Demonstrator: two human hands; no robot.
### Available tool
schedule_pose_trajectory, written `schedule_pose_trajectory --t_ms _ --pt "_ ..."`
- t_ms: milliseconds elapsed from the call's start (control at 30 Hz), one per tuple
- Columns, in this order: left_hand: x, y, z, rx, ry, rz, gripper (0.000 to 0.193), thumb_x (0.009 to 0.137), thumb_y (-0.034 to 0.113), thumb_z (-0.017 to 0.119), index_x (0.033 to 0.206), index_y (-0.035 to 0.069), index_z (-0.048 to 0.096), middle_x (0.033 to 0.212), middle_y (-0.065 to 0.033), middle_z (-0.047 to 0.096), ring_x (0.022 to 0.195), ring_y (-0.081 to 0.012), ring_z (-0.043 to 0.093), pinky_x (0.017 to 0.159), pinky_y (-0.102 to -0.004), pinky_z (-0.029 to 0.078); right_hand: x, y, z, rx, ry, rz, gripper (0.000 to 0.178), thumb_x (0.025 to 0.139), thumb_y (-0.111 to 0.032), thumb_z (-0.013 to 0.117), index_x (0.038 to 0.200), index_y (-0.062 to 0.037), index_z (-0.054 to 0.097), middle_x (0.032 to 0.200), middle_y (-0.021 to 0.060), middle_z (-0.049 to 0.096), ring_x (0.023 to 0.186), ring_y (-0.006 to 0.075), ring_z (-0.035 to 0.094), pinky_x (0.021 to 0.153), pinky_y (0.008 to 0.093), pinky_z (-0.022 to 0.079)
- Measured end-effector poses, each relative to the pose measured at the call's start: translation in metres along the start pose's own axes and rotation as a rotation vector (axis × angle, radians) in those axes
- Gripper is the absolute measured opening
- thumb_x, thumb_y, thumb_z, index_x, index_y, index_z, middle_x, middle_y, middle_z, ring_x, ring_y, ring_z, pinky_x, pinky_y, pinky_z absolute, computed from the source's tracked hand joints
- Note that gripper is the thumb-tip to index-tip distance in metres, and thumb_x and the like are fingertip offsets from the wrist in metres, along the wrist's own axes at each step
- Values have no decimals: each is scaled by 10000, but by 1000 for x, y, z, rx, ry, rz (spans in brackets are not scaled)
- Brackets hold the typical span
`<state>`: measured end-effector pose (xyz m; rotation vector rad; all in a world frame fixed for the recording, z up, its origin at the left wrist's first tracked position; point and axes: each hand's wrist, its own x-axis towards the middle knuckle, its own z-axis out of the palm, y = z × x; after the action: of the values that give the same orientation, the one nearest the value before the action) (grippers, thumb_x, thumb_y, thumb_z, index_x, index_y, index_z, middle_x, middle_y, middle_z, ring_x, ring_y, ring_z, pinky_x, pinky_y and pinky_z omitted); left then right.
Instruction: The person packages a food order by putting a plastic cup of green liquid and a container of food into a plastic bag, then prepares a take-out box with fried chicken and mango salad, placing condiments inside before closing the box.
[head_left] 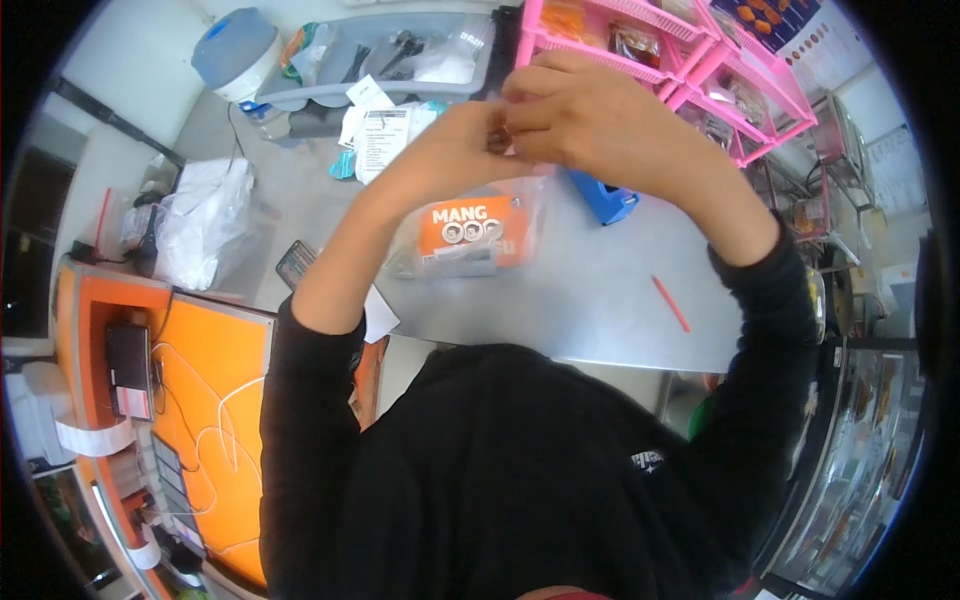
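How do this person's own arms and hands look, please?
The left hand and right hand wear no gloves. The left sleeve and right sleeve are plain black, stopping short of the wrists; the right looks bunched at its end.

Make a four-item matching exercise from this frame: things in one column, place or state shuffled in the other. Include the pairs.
Things
1. Clear plastic bag with orange printed panel
2. Thin red stick
3. Long grey plastic tray
4. Bare right hand

Place or state
A. Held close to the left hand
B. At the back left of the grey metal table
C. Lying mid-table, just below the hands in the picture
D. Lying near the black right sleeve

Pairs: 1-C, 2-D, 3-B, 4-A
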<state>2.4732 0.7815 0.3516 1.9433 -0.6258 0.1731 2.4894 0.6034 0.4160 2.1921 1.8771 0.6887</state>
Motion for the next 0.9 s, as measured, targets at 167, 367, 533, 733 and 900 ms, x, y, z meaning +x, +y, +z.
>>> schedule_pose_trajectory --t_ms 167,367,533,733,900 --pt "-2 0 -9 42 -158 -171 239 709 195 666 872 47 575 603 27 434 578 -58 387 537 -208 332 -34 -53 77 768 354 617 851 544 -213 749 1275 -102 327 1314 119 278 1149 316 344 950 356 308" --pt "-5 8 9 -13 -167 -184 249 697 225 672 842 58 558 646 16 455 607 -83 415 578 -231 353 -19 -122 200 1236 427 1162 485 633 -185 721 1037 5 532 1017 151 557 973 242 519 822 346 404" --pt "-46 -27 -62 14 -216 113 677 718 478 589 1229 86 379 1250 -126 382 1179 -234 338 957 -374 273 -28 -129 212 1556 736 1411 185 696 -109 664 812 1 571 805 49 586 728 123 543 640 256 437" --pt "-105 -163 -62 -192 20 -780 930 712 712 381 1345 64 172 1335 -148 302 1231 -246 279 992 -352 215 -25 -128 199 1595 708 1391 220 709 -134 667 829 12 554 770 60 564 725 127 524 630 260 426" --pt "-63 -104 -31 270 405 70 582 762 527 514 1041 17 486 1060 -103 509 968 -225 481 851 -324 363 -32 -128 218 1360 644 1285 255 700 -137 674 861 16 550 795 61 559 752 149 523 658 280 419"
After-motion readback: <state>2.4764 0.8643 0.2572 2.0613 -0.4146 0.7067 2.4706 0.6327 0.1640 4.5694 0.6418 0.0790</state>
